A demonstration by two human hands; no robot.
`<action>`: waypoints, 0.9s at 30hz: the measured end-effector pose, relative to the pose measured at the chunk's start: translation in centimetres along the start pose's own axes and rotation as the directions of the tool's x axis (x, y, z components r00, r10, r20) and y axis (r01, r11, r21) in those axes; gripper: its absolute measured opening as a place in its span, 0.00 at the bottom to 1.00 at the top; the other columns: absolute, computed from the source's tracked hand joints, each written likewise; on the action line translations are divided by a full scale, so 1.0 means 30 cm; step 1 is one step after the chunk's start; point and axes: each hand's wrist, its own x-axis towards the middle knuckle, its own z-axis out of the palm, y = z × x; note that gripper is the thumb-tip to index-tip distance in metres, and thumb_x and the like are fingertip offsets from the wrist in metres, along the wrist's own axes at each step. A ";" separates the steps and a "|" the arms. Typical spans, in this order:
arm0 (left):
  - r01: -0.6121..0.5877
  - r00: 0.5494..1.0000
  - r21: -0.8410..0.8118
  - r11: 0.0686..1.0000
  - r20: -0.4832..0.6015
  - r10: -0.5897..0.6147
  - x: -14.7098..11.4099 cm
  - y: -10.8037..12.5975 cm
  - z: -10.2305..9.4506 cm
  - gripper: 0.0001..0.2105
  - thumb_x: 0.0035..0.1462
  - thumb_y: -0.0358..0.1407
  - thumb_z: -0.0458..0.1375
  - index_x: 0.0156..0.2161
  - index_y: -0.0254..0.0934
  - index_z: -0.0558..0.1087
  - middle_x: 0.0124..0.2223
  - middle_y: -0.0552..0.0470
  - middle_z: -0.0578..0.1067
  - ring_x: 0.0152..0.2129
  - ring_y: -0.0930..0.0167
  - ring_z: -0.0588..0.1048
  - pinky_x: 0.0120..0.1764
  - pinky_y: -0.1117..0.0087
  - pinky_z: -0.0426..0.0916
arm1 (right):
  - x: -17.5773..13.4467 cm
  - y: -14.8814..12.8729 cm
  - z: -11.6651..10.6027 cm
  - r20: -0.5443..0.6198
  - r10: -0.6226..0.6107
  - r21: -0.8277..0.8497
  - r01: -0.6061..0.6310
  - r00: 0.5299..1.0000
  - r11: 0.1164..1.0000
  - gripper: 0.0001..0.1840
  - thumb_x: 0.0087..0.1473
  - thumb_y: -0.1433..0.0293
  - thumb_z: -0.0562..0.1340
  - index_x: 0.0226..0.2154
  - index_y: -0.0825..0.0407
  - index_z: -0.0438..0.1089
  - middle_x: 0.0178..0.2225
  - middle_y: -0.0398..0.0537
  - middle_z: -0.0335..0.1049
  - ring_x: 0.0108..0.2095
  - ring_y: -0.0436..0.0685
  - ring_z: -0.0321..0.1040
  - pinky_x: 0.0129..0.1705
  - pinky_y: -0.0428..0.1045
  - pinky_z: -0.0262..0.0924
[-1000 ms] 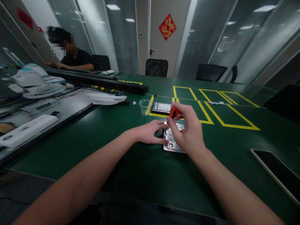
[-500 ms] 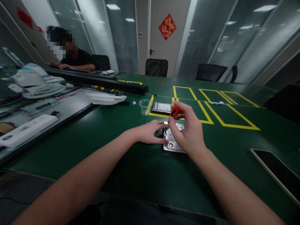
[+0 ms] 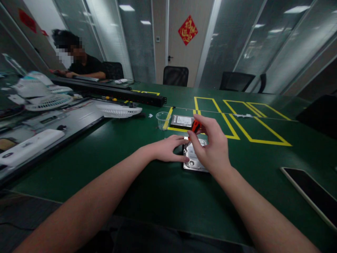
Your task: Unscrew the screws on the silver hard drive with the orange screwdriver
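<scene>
A silver hard drive [image 3: 193, 163] lies flat on the green table. My left hand [image 3: 168, 149] steadies it from the left, with the fingertips at its far left corner and the thumb on its near left part. Over the drive, my right hand [image 3: 212, 147] is closed around the red and black handle of a screwdriver [image 3: 195, 125]. The tool points down at the drive's far left area; its tip is hard to make out behind the fingers. Just beyond, a second hard drive [image 3: 181, 121] rests beside a clear plastic cup [image 3: 163, 121].
Yellow tape [image 3: 271, 142] marks rectangles on the table. A phone-like black slab [image 3: 310, 189] lies at right. White fan parts [image 3: 47, 100], a long black bar [image 3: 142, 97] and a white power-strip-like case [image 3: 28, 146] occupy the left. Another person [image 3: 86, 66] sits at far left.
The screwdriver handle has turned slightly in my right fingers. My left hand and the hard drive stay in place.
</scene>
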 end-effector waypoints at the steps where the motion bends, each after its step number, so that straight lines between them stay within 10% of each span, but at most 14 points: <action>1: 0.003 1.000 -0.001 1.000 0.001 -0.003 0.000 0.000 0.001 0.50 0.76 0.71 0.73 0.89 0.45 0.72 0.91 0.33 0.70 0.90 0.37 0.67 0.90 0.32 0.62 | 0.000 0.001 0.001 -0.002 -0.002 0.006 0.002 1.000 1.000 0.27 0.79 0.72 0.68 0.75 0.41 0.79 0.63 0.57 0.89 0.54 0.68 0.88 0.60 0.68 0.91; 12: 0.034 0.999 -0.028 0.999 0.027 -0.033 -0.003 0.001 -0.007 0.50 0.75 0.73 0.73 0.90 0.51 0.71 0.94 0.37 0.67 0.92 0.36 0.62 0.90 0.27 0.60 | -0.026 0.013 0.013 0.011 0.068 0.033 -0.068 0.998 0.997 0.31 0.78 0.71 0.65 0.78 0.39 0.69 0.64 0.57 0.88 0.54 0.68 0.90 0.58 0.69 0.90; 27: -0.012 1.000 -0.016 1.000 0.000 0.012 0.000 0.006 -0.005 0.49 0.76 0.68 0.74 0.89 0.47 0.72 0.92 0.34 0.69 0.90 0.36 0.67 0.89 0.30 0.63 | -0.001 0.011 0.004 -0.061 -0.026 -0.031 0.024 0.998 0.999 0.25 0.75 0.72 0.72 0.69 0.41 0.79 0.56 0.53 0.82 0.46 0.63 0.82 0.49 0.62 0.88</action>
